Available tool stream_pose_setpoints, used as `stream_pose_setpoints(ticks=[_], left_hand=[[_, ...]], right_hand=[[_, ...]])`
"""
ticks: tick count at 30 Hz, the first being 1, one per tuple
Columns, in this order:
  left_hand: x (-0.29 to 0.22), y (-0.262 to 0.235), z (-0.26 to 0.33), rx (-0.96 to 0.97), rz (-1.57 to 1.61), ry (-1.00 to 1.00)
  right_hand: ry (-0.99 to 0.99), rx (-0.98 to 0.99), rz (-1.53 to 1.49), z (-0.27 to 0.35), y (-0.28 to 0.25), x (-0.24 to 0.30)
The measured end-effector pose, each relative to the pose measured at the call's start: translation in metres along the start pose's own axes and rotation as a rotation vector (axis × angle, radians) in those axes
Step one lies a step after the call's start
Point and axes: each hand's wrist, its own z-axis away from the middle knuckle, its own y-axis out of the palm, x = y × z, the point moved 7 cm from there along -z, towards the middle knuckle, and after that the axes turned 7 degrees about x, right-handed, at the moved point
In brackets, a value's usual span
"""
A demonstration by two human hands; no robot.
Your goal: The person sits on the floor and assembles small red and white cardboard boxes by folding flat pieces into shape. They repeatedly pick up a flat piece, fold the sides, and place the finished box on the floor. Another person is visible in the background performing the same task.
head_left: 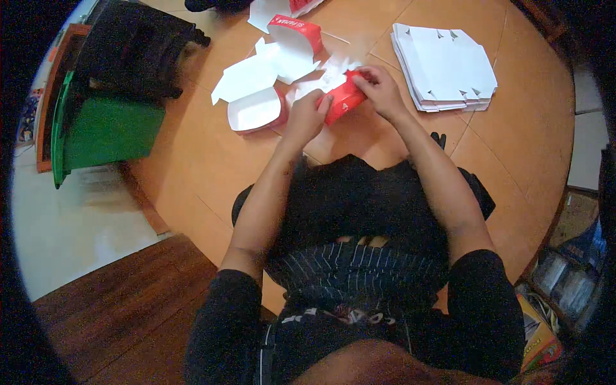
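A red and white paperboard food box (344, 104), partly folded up, is between my two hands above the tiled floor. My left hand (309, 115) grips its near left side, thumb on the red wall. At the box's far right corner my right hand (381, 91) pinches the red edge with bent fingers. White flaps stick out beyond the box, blurred in part. Just left of it sits an open box (255, 111), white inside and red outside, with its lid spread away from me. Behind that stands another opened red and white box (297, 33).
A stack of flat white box blanks (446, 67) lies to the right on the orange tiles. Dark crates (131, 48) and a green bin (110, 131) stand at the left. More red and white card shows at the far edge. Packages (564, 282) line the right side.
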Motion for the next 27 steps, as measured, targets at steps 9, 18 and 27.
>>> stream_pose_setpoints(ticks=[9,18,27], left_hand=[[-0.007,0.012,-0.001,0.122,0.104,0.079],[-0.017,0.005,-0.001,0.115,0.086,0.26],[-0.014,-0.014,0.001,-0.099,0.227,0.071]], right_hand=[[-0.053,0.07,0.158,0.003,-0.002,0.013],[-0.068,0.287,0.197,-0.005,0.003,0.021],[-0.01,0.005,-0.098,0.001,-0.021,0.04]])
